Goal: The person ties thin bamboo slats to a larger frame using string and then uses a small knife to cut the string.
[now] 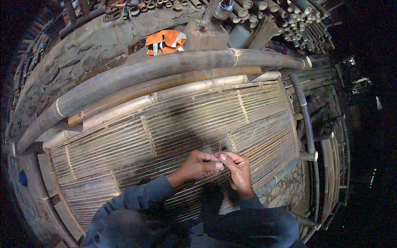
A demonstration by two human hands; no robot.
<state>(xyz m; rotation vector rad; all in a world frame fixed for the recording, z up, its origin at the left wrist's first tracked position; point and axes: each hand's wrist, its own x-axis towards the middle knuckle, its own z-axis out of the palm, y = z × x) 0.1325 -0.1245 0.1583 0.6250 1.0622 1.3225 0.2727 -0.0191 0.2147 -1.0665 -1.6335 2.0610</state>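
Observation:
My left hand [197, 166] and my right hand [240, 170] meet above a bamboo slat platform [165, 136]. Both are closed in a pinch, thumbs up and fingertips nearly touching. Between them they hold a thin reddish strand [220, 145], whose fine ends stick up past the fingertips. Whether it is string or a plant fibre I cannot tell, and the part inside the fingers is hidden. Below the hands lie long narrow slats, crossed by light lashed strips [147, 133].
Thick bamboo poles [153, 68] edge the platform's far side. Beyond them lie a stone ledge [82, 45], an orange and white cloth [165, 42] and stacked cut bamboo [304, 25]. A bamboo rail [304, 107] stands at the right. My dark-clothed knees [256, 225] are close below.

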